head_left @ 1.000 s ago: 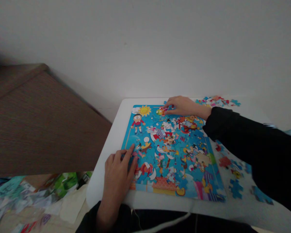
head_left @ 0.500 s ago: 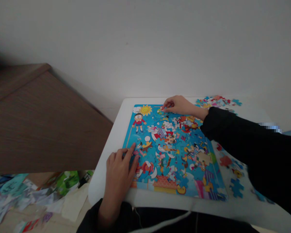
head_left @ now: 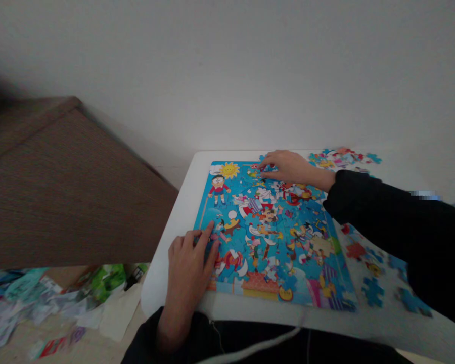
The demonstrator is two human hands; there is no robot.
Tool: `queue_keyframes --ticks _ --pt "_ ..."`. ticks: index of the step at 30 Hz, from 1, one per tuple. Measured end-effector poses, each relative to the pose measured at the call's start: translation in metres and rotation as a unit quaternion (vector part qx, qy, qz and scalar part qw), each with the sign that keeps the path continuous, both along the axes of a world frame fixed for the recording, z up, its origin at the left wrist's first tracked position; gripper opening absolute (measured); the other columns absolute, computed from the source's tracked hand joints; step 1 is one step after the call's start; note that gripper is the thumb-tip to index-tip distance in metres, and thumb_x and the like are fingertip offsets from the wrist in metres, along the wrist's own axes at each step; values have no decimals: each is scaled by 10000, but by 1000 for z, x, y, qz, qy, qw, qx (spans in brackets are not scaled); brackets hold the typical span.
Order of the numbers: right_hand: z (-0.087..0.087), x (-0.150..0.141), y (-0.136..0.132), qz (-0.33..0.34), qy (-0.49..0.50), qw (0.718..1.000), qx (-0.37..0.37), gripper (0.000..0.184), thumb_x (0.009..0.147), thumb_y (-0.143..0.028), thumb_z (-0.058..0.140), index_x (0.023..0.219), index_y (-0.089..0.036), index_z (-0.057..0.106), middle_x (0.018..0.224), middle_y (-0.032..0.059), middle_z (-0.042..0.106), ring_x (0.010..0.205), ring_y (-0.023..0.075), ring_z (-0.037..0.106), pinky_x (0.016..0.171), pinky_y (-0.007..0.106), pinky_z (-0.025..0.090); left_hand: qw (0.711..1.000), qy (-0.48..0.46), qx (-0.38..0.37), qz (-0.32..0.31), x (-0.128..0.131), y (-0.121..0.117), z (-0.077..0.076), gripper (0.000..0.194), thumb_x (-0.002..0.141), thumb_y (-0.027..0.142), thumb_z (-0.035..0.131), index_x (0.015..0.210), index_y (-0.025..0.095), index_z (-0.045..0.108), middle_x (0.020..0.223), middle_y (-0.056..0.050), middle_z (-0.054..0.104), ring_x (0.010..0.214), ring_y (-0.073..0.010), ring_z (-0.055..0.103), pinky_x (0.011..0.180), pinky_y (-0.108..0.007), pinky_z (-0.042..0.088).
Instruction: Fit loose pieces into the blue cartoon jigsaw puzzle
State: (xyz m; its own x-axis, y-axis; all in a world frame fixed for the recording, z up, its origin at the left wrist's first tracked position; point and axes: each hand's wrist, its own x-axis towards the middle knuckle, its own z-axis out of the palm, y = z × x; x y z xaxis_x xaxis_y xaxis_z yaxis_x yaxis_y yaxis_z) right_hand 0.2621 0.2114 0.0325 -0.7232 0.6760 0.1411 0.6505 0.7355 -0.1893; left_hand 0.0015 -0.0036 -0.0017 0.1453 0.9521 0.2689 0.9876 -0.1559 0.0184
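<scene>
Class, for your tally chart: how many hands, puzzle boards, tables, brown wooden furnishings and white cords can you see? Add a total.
Hands: 2 (left hand, right hand)
Puzzle board: 1
White table: 1
Brown wooden furnishing: 1
White cord: 1
Total: 6

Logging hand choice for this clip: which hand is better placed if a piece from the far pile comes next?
Probably the right hand: it is at the puzzle's far edge, near the pile, while the left hand lies by the puzzle's left edge, farther away.
</scene>
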Motion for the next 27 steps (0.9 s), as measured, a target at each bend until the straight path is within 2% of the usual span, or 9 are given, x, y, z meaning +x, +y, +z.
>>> queue_keyframes --ticks 3,6,8,10,13,18,23,27 --pt "-1 17 -22 57 -21 998 27 351 918 -416 464 1131 -216 659 1106 92 661 1013 232 595 799 343 462 1000 -1 1 2 0 0 -1 410 944 359 424 1269 159 573 967 -117 567 840 -258 494 764 -416 445" --pt "-6 36 -48 102 -53 989 92 382 959 -392 381 1244 -240 586 1226 91 618 1103 243 563 776 349 486 1000 -6 1 5 0 0 -1 415 944 365 414 1272 164 572 972 -120 572 847 -263 500 765 -422 446" --pt "-11 44 -64 127 -61 983 121 416 971 -386 351 1312 -223 524 1288 95 584 1177 247 520 843 373 479 1000 -10 3 3 0 1 -1 421 944 366 408 1277 163 567 971 -120 577 847 -266 502 768 -428 444" --pt "-15 46 -75 150 -59 979 127 449 974 -396 343 1359 -203 472 1344 93 544 1246 249 465 955 411 426 1000 -10 7 2 0 1 -1 423 945 364 402 1273 156 570 965 -121 580 840 -267 501 768 -430 443" --pt "-21 34 -87 178 -47 977 110 471 970 -437 342 1366 -211 461 1381 76 513 1308 258 397 1044 457 331 1000 -7 8 6 1 1 -1 423 945 369 395 1264 157 577 968 -122 586 835 -266 501 767 -430 441" --pt "-19 3 -101 192 -25 978 77 545 954 -496 346 1405 -198 410 1402 83 491 1340 281 345 1068 483 265 1000 -8 -9 18 2 0 1 422 947 386 388 1281 197 563 984 -111 590 855 -257 507 784 -420 439" --pt "-12 -9 -105 201 -32 977 67 523 944 -525 340 1377 -254 457 1380 97 506 1280 302 415 1043 521 286 1000 -9 -16 22 3 0 2 420 946 377 390 1277 189 565 978 -115 586 861 -263 507 794 -431 438" --pt "-16 -7 -104 196 -42 977 72 526 926 -551 360 1400 -328 413 1420 102 453 1300 320 390 1025 543 300 1000 -4 -17 23 4 0 3 409 945 365 404 1268 179 574 977 -116 585 863 -263 509 799 -427 435"
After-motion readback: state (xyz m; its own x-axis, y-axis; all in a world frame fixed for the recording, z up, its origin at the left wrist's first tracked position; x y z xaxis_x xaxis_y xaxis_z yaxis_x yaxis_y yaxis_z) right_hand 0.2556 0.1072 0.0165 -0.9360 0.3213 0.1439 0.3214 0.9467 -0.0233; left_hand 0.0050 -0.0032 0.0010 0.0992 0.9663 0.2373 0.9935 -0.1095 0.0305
